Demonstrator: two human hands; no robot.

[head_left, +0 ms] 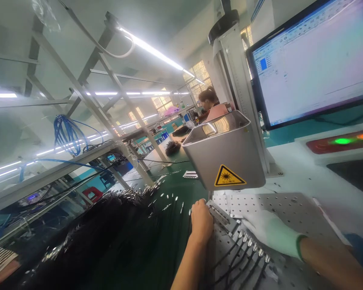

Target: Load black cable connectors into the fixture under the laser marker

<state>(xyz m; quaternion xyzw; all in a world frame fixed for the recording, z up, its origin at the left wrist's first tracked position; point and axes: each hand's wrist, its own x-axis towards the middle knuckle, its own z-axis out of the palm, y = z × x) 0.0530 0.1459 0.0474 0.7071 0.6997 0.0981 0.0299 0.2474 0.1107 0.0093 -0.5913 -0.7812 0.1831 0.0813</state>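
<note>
My left hand [202,219], bare, is closed with its fingers curled over the left end of a slotted metal fixture [220,213]. The fixture lies on a perforated metal plate [278,203], under the grey head of a laser marking machine [224,157]. My right hand [268,231] wears a white glove with a green cuff. Its fingertips are at the fixture's right side; they are blurred, and their grip is unclear. Just in front of the right hand, several black cables with metal connectors [254,245] lie side by side in a row, their cords trailing toward me.
A large heap of black cables [109,225] covers the green mat on the left, with loose connector ends near my left hand. A monitor [314,60] and a panel with green and orange lights [341,141] stand right. Another person [213,104] sits beyond the machine.
</note>
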